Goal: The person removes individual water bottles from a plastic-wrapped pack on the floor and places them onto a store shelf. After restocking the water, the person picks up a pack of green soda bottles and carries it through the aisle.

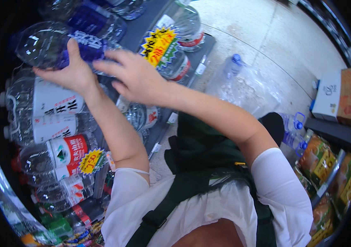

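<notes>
A large clear plastic water bottle with a blue label [90,51] lies at a slant across the upper left of the view, over the shelf. My left hand [67,68] is against its side, thumb on the label and fingers beneath; whether it bears the weight I cannot tell. Beside the bottle's right end is my right hand [132,74], blurred, its fingers spread and nothing visible in it. Just below stand large water bottles with white labels [54,108]. Further bottles with blue labels [88,18] are above. A yellow starburst price sign [160,46] is right of my right hand.
Red-labelled water bottles [70,151] line the shelf at left. On the tiled floor [240,34] lies clear plastic wrap [243,89] around a blue-capped bottle [234,63]. At right are a cardboard box [333,95], blue-capped bottles [293,132] and packaged food bags [317,157].
</notes>
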The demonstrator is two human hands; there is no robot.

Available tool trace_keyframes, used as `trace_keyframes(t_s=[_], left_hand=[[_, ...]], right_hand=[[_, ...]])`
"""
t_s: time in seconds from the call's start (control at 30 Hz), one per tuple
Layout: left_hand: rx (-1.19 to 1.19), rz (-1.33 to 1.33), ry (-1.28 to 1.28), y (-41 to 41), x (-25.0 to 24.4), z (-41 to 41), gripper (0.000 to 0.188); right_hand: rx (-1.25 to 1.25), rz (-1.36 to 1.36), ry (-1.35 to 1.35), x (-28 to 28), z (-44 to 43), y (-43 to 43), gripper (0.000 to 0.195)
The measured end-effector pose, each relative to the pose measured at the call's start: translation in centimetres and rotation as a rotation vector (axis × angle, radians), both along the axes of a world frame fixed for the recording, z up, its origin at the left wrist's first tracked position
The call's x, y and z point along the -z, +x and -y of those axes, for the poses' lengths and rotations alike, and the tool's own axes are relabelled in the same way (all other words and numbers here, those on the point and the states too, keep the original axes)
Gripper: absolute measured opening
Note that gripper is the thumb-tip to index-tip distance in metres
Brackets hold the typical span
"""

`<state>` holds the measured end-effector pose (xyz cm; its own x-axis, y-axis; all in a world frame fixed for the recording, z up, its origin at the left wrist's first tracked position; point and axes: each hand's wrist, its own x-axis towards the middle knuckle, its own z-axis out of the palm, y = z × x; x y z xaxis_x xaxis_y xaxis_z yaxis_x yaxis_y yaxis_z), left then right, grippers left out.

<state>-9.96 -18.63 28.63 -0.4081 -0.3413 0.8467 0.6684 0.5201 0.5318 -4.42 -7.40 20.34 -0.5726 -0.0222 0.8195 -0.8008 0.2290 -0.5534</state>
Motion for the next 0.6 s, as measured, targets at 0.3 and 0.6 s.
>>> trace_keyframes(t_s=[0.3, 0.6], left_hand=[[0.194, 0.242, -0.659, 10.2, 11.6, -7.3, 0.050], [0.742, 0.867, -0.707, 5.6, 28.7, -21.1, 0.079]], right_hand=[[0.379, 0.894, 0.310, 22.9, -21.4, 11.3, 0.028], [0.509, 1.328, -0.409, 27.2, -25.3, 5.3, 0.066]])
